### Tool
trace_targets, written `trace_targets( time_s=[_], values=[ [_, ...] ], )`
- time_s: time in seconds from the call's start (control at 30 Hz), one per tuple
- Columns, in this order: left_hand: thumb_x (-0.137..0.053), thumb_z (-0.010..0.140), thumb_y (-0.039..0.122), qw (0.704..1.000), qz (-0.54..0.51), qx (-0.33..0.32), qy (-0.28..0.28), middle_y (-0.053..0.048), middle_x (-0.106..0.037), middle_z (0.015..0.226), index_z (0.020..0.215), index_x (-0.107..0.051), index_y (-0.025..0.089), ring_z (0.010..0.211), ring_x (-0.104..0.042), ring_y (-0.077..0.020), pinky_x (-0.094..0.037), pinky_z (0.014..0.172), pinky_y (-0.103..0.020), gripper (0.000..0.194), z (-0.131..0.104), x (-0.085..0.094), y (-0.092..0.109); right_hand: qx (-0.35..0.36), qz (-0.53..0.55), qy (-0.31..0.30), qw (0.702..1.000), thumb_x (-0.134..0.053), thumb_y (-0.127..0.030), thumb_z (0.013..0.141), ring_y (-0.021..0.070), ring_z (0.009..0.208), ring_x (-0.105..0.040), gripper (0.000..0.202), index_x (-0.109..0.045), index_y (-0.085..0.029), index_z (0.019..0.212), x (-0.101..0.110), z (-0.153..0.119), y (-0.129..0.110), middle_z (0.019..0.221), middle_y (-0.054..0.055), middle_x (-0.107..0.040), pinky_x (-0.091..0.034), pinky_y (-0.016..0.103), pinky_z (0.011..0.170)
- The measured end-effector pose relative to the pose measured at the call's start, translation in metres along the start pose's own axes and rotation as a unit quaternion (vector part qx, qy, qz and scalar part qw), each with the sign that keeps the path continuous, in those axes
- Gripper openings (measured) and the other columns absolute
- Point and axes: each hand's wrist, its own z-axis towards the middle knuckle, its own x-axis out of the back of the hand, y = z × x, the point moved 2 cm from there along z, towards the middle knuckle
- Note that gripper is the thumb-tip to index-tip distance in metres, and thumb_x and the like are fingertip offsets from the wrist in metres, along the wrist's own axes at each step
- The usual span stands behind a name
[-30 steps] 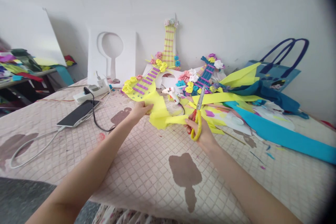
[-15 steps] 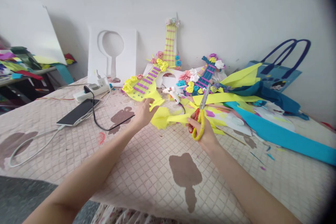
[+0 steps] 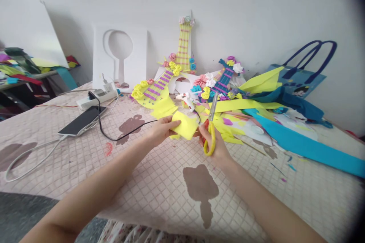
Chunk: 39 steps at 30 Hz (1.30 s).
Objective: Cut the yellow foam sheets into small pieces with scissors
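Left hand (image 3: pixel 163 130) pinches a flat yellow paper piece (image 3: pixel 185 124) above the desk's (image 3: pixel 159 186) middle; right hand (image 3: pixel 219 146) is wrapped round the scissors (image 3: pixel 213 107), blades together, aimed at the far edge, apart from the paper. Whether the right hand touches the paper, can't tell. Looks done: yellow guitar (image 3: pixel 157 90) and blue guitar (image 3: pixel 224 79) toward the far edge carry purple strips and flowers. Seems unfinished: held piece isn't attached anywhere; blue paper (image 3: pixel 302 144) lies loose toward the right edge.
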Motion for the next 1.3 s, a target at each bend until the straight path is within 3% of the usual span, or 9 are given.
trace_targets(
  time_s=[0.17, 0.33, 0.57, 0.73, 0.87, 0.97, 1.1, 1.2, 1.3],
  values=[
    [-0.071, 0.068, 0.030, 0.977, 0.159, 0.051, -0.131, -0.010, -0.067, 0.094, 0.095, -0.060, 0.013, 0.079, -0.063, -0.0174, -0.049, 0.068, -0.026, 0.033, -0.006, 0.000, 0.006, -0.082, 0.021, -0.069, 0.994, -0.064, -0.049, 0.071, 0.0074, 0.045, -0.046, 0.033, -0.053, -0.018, 0.076, 0.004, 0.006, 0.000, 0.070, 0.003, -0.062, -0.025, 0.018, 0.033],
    [-0.074, 0.061, 0.031, 0.954, 0.271, 0.027, -0.129, -0.004, -0.066, 0.078, 0.095, -0.055, 0.016, 0.067, -0.062, -0.0160, -0.045, 0.055, -0.023, 0.042, -0.008, -0.006, -0.003, -0.078, -0.023, -0.117, 0.990, -0.072, -0.032, 0.063, 0.0043, 0.043, -0.039, 0.028, -0.050, -0.018, 0.072, -0.003, -0.003, 0.000, 0.062, -0.006, -0.050, -0.028, 0.016, 0.036],
    [-0.078, 0.057, 0.025, 0.988, 0.120, 0.069, -0.064, -0.007, -0.067, 0.087, 0.089, -0.057, 0.015, 0.077, -0.063, -0.0168, -0.048, 0.067, -0.028, 0.040, -0.005, -0.007, -0.007, -0.034, -0.030, -0.043, 0.998, -0.071, -0.028, 0.063, 0.0050, 0.044, -0.039, 0.028, -0.045, -0.019, 0.072, 0.002, 0.001, 0.005, 0.059, -0.008, -0.045, -0.031, 0.018, 0.040],
    [-0.076, 0.060, 0.026, 0.980, 0.156, 0.065, -0.102, -0.004, -0.068, 0.079, 0.092, -0.059, 0.016, 0.066, -0.063, -0.0146, -0.046, 0.061, -0.025, 0.037, -0.007, -0.008, -0.003, -0.066, -0.034, -0.113, 0.991, -0.069, -0.033, 0.067, 0.0051, 0.043, -0.037, 0.027, -0.046, -0.019, 0.070, 0.000, -0.002, -0.002, 0.056, -0.008, -0.043, -0.027, 0.018, 0.040],
    [-0.074, 0.063, 0.029, 0.975, 0.184, 0.063, -0.110, -0.001, -0.066, 0.066, 0.100, -0.059, 0.018, 0.056, -0.060, -0.0128, -0.043, 0.054, -0.022, 0.041, -0.009, -0.008, 0.000, -0.103, -0.053, -0.128, 0.985, -0.074, -0.025, 0.058, 0.0047, 0.045, -0.038, 0.030, -0.047, -0.018, 0.071, -0.004, -0.007, -0.006, 0.058, -0.008, -0.046, -0.027, 0.018, 0.042],
    [-0.072, 0.066, 0.034, 0.987, 0.129, 0.068, -0.068, -0.005, -0.069, 0.082, 0.098, -0.062, 0.017, 0.069, -0.063, -0.0149, -0.047, 0.061, -0.023, 0.037, -0.009, -0.007, 0.002, -0.086, -0.039, -0.101, 0.990, -0.073, -0.023, 0.057, 0.0055, 0.049, -0.042, 0.029, -0.048, -0.018, 0.070, -0.003, -0.005, -0.003, 0.061, -0.007, -0.047, -0.032, 0.018, 0.045],
    [-0.072, 0.067, 0.032, 0.992, -0.006, 0.117, -0.050, -0.013, -0.065, 0.107, 0.098, -0.063, 0.013, 0.087, -0.063, -0.0179, -0.050, 0.074, -0.026, 0.037, -0.009, -0.008, -0.001, -0.035, -0.024, -0.011, 0.999, -0.071, -0.027, 0.062, 0.0046, 0.042, -0.038, 0.029, -0.045, -0.019, 0.072, 0.004, 0.002, 0.004, 0.057, -0.009, -0.046, -0.029, 0.018, 0.039],
    [-0.075, 0.064, 0.023, 0.988, -0.042, 0.141, -0.051, -0.014, -0.066, 0.104, 0.100, -0.063, 0.011, 0.086, -0.065, -0.0184, -0.051, 0.073, -0.025, 0.040, -0.008, -0.011, -0.008, -0.013, -0.014, 0.028, 0.999, -0.071, -0.029, 0.063, 0.0050, 0.039, -0.038, 0.031, -0.044, -0.020, 0.073, 0.007, 0.004, 0.008, 0.053, -0.010, -0.043, -0.028, 0.018, 0.037],
    [-0.075, 0.064, 0.019, 0.990, -0.036, 0.138, -0.007, -0.013, -0.068, 0.098, 0.099, -0.064, 0.011, 0.077, -0.066, -0.0168, -0.053, 0.065, -0.024, 0.038, -0.006, -0.011, -0.013, -0.008, 0.005, -0.002, 1.000, -0.072, -0.031, 0.065, 0.0046, 0.040, -0.039, 0.030, -0.044, -0.020, 0.073, 0.003, 0.001, 0.008, 0.055, -0.009, -0.044, -0.029, 0.017, 0.038]
  ],
)
